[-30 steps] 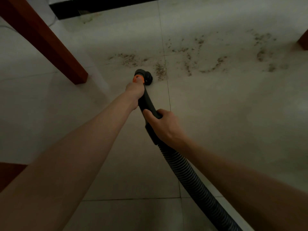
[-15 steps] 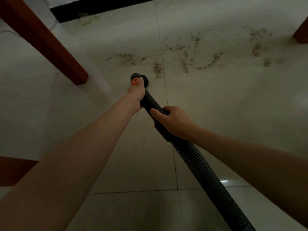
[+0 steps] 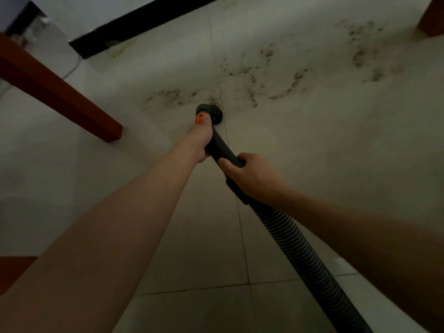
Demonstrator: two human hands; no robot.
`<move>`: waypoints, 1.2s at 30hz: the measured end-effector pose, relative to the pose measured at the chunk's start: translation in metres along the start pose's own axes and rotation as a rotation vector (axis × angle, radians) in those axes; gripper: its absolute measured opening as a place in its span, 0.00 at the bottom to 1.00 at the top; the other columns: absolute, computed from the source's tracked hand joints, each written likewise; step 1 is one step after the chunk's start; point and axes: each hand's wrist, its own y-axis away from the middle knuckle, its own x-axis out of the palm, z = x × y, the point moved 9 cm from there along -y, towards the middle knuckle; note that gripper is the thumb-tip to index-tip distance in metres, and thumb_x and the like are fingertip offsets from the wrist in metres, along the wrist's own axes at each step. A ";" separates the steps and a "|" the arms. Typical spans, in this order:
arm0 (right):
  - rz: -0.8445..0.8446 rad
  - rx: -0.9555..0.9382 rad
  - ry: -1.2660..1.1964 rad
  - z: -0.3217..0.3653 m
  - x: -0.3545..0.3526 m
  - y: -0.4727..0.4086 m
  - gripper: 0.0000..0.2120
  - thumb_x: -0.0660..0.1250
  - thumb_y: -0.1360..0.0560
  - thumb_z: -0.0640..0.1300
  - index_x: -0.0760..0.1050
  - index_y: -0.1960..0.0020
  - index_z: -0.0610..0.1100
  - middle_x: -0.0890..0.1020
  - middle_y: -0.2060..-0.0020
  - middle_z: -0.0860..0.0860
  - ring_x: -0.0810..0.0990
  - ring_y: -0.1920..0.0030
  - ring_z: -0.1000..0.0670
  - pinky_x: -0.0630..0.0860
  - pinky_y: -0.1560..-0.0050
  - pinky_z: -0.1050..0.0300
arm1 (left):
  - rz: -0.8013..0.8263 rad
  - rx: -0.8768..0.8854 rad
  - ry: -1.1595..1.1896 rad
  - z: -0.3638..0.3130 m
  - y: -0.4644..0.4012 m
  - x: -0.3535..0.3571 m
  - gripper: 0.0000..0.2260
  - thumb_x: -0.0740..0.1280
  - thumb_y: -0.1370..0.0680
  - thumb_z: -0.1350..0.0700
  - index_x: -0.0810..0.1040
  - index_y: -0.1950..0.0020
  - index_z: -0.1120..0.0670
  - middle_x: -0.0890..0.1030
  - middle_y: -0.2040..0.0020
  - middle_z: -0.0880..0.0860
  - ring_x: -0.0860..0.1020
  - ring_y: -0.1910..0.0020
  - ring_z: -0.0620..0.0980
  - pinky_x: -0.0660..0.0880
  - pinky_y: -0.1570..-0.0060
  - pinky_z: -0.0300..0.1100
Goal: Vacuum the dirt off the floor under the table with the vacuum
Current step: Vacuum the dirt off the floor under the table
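Under table: vacuum wand (image 3: 222, 150) rigid, hose (image 3: 300, 251) flexy, prob light. L hand (image 3: 200, 140) wraps wand nr nozzle (image 3: 211, 112), R hand (image 3: 252, 176) clamps wand at hose joint. 2-hand hold suits. Dirt (image 3: 264, 75) ahead.

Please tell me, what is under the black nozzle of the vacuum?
The nozzle sits on the tiled floor, at the near edge of the dirt. Crumbs show just beyond it; whatever lies directly beneath is covered.

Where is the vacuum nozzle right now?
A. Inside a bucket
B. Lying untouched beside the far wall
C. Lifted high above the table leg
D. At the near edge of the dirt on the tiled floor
D: the nozzle sits at the near edge of the dirt on the floor, with left hand and right hand gripping the tube.
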 end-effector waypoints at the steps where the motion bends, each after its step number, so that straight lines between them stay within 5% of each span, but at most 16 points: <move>1: -0.013 -0.009 0.022 -0.003 -0.001 0.000 0.15 0.61 0.23 0.59 0.73 0.57 0.47 0.79 0.70 0.51 0.77 0.75 0.54 0.73 0.76 0.64 | -0.002 0.001 -0.019 0.001 0.001 0.003 0.17 0.54 0.19 0.45 0.67 0.45 0.59 0.71 0.60 0.54 0.73 0.60 0.52 0.72 0.54 0.44; 5: -0.004 0.001 -0.048 -0.010 -0.002 0.000 0.15 0.61 0.23 0.59 0.73 0.56 0.47 0.79 0.68 0.50 0.78 0.73 0.53 0.77 0.73 0.61 | -0.023 0.005 -0.068 -0.001 0.002 0.007 0.18 0.54 0.19 0.44 0.67 0.45 0.59 0.71 0.60 0.54 0.72 0.53 0.54 0.73 0.51 0.45; 11: 0.003 0.044 -0.207 -0.012 -0.010 0.000 0.17 0.62 0.24 0.59 0.74 0.55 0.44 0.82 0.66 0.47 0.81 0.70 0.49 0.82 0.63 0.52 | -0.030 0.025 -0.113 -0.016 0.019 0.022 0.18 0.54 0.18 0.45 0.67 0.43 0.60 0.71 0.60 0.55 0.73 0.58 0.53 0.72 0.52 0.45; 16: -0.037 0.066 -0.171 -0.012 -0.009 0.003 0.17 0.62 0.24 0.59 0.73 0.58 0.45 0.82 0.65 0.48 0.81 0.69 0.49 0.80 0.65 0.56 | -0.024 0.018 -0.199 -0.012 0.027 0.023 0.20 0.52 0.18 0.45 0.66 0.37 0.60 0.72 0.54 0.56 0.72 0.52 0.54 0.72 0.48 0.47; 22: 0.014 0.111 -0.240 -0.005 0.012 0.023 0.18 0.60 0.24 0.61 0.73 0.58 0.46 0.81 0.66 0.48 0.81 0.69 0.49 0.81 0.63 0.54 | 0.045 0.002 -0.358 -0.006 0.045 0.009 0.18 0.51 0.17 0.46 0.65 0.45 0.61 0.70 0.61 0.55 0.71 0.64 0.51 0.72 0.52 0.45; 29: 0.016 0.176 -0.386 -0.019 0.009 0.064 0.19 0.59 0.22 0.59 0.76 0.55 0.43 0.80 0.65 0.49 0.79 0.67 0.50 0.75 0.67 0.61 | 0.110 0.056 -0.498 0.002 0.081 0.026 0.20 0.50 0.17 0.46 0.66 0.38 0.61 0.70 0.60 0.55 0.72 0.53 0.55 0.73 0.50 0.47; 36: 0.025 0.246 -0.418 -0.029 0.015 0.108 0.16 0.57 0.21 0.55 0.72 0.58 0.44 0.80 0.63 0.47 0.78 0.66 0.49 0.74 0.67 0.61 | 0.166 0.081 -0.566 0.030 0.108 0.035 0.22 0.49 0.17 0.46 0.66 0.36 0.63 0.71 0.53 0.57 0.72 0.53 0.55 0.72 0.53 0.46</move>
